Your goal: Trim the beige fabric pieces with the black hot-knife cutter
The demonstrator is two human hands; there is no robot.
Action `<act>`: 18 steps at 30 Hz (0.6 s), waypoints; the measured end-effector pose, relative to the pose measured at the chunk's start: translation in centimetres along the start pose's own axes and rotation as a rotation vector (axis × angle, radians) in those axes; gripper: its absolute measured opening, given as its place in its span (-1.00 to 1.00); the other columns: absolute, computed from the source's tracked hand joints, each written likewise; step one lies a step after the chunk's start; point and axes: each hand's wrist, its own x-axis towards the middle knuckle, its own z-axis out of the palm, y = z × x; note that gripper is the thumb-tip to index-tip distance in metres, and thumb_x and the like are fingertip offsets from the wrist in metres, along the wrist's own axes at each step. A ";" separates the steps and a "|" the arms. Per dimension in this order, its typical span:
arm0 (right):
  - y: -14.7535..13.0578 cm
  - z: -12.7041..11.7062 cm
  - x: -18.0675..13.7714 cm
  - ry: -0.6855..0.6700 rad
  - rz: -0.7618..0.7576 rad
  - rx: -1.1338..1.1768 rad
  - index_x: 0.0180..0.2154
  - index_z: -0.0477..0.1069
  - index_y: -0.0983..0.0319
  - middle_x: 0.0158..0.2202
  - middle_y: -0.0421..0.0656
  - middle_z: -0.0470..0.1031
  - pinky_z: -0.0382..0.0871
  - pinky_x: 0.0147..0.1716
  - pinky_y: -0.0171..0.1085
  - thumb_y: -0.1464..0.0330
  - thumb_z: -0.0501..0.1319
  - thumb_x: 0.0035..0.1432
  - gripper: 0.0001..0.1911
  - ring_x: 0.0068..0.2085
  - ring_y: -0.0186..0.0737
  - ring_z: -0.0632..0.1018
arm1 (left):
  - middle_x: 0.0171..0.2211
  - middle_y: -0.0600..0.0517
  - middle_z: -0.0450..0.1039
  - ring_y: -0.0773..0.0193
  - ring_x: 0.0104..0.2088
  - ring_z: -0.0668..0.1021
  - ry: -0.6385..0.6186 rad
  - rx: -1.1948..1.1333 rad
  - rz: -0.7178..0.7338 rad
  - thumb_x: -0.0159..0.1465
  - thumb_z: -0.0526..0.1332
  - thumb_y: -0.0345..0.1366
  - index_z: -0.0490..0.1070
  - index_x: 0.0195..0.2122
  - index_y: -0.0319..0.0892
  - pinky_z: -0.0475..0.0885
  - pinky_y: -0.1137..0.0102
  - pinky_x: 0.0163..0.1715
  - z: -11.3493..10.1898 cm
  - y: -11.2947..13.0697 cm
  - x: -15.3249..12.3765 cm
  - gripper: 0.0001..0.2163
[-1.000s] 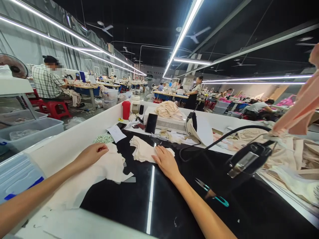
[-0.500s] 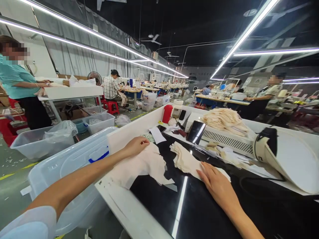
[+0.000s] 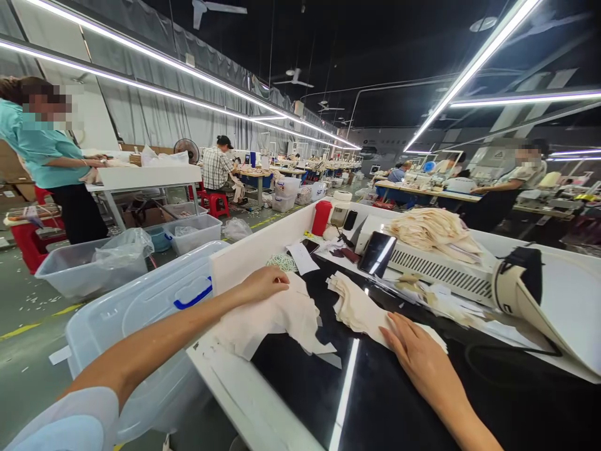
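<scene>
A worker's two bare hands rest on cut cloth at a black tabletop (image 3: pixel 375 407) in a garment workshop. The left hand (image 3: pixel 263 285) lies with fingers curled on one white cloth sheet (image 3: pixel 282 322) at the tabletop's left edge; whether it grips the sheet cannot be told from this angle. The right hand (image 3: pixel 417 357) is spread flat, fingers released, on the near end of one stack of cream pieces (image 3: pixel 357 305) just beside the sheet. Behind them stand one red bottle (image 3: pixel 322 218), one propped phone (image 3: pixel 377 252) and a white vented box (image 3: pixel 436 270) carrying a second cream pile (image 3: pixel 436 228). Three clear plastic bins (image 3: pixel 141 313) sit on the floor to the left. Two co-workers, one in teal (image 3: pixel 42 150) and one in plaid (image 3: pixel 216 166), work beyond.
</scene>
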 end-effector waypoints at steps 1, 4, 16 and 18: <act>0.0 0.0 0.0 -0.001 0.002 0.004 0.23 0.62 0.24 0.23 0.17 0.72 0.66 0.27 0.23 -0.19 -0.10 0.61 -0.20 0.24 0.30 0.74 | -0.09 -0.06 0.72 0.01 -0.03 0.68 0.001 -0.007 0.006 0.41 0.31 -0.17 0.70 -0.23 -0.11 0.53 0.24 0.04 0.1 0.0 0.1 -0.81; -0.1 -0.1 0.0 -0.002 0.014 0.023 0.22 0.62 0.24 0.23 0.18 0.72 0.65 0.28 0.23 -0.20 -0.10 0.61 -0.19 0.24 0.29 0.74 | -0.12 -0.05 0.69 0.09 -0.07 0.65 0.033 -0.048 0.015 0.47 0.33 -0.15 0.64 -0.27 -0.14 0.52 0.22 0.04 0.2 0.1 0.2 -0.78; -2.4 -2.4 0.8 -0.006 0.127 0.240 0.20 0.64 0.18 0.22 0.14 0.73 0.64 0.27 0.29 -0.30 -0.04 0.51 -0.16 0.24 0.34 0.73 | -0.35 0.12 0.30 0.22 -0.27 0.39 0.308 -0.381 0.021 0.52 0.11 -0.05 0.33 -0.28 -0.09 0.33 0.36 -0.22 -3.0 5.6 0.0 -0.71; -4.8 -3.3 0.5 -0.013 0.177 0.307 0.28 0.61 0.13 0.30 0.09 0.70 0.65 0.29 0.20 -0.24 -0.01 0.54 -0.24 0.29 0.26 0.71 | -0.36 0.12 0.29 0.22 -0.29 0.37 0.245 -0.440 0.037 0.53 0.11 0.02 0.31 -0.29 -0.09 0.34 0.36 -0.24 -2.6 7.4 -1.3 -0.67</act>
